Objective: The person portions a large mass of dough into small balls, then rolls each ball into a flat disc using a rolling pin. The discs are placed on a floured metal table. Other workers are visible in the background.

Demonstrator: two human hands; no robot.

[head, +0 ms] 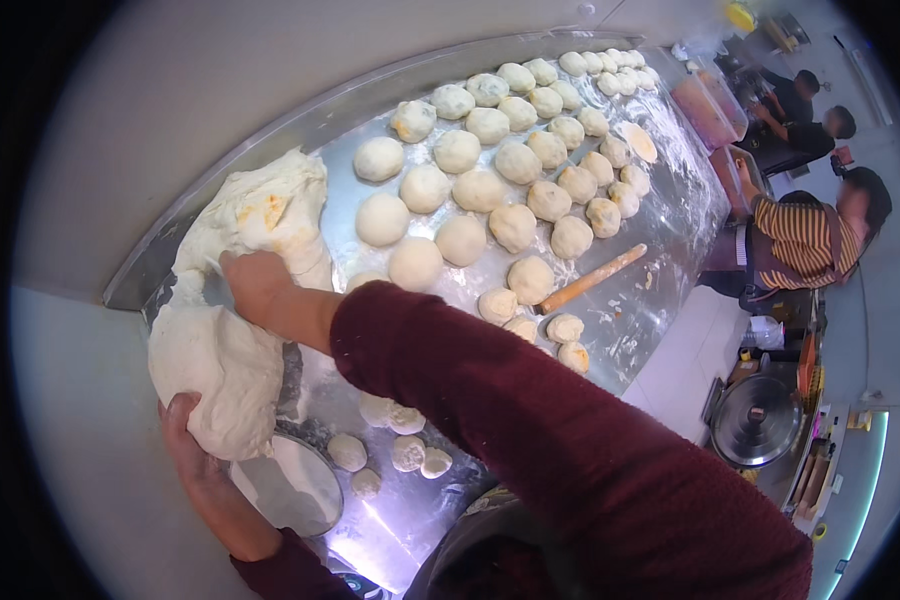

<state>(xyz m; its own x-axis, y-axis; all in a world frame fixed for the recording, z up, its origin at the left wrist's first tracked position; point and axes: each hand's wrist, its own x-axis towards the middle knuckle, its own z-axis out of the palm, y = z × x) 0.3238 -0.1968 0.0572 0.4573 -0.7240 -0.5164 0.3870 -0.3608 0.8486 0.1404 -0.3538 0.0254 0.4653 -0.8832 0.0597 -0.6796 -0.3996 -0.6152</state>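
Note:
Along the left side of the metal worktop, my left hand (187,442) grips the outer edge of a large lump of dough (217,375), its thumb over the near surface. My right hand (259,289) is curled at the gap between this lump and another large dough mass (270,214), which has an orange smear. Whether its fingers hold anything is hidden. A thin neck of dough joins the two masses left of my right hand. Below the near lump lies a round bowl or tub with white powder (289,487), partly covered by dough.
Rows of dough balls (461,240) cover the floured worktop (630,300), beside a wooden rolling pin (592,279) and a flat dough round (640,142). A raised metal rim (270,135) runs along the wall. Plastic bins (709,109) and several people (802,232) are beyond.

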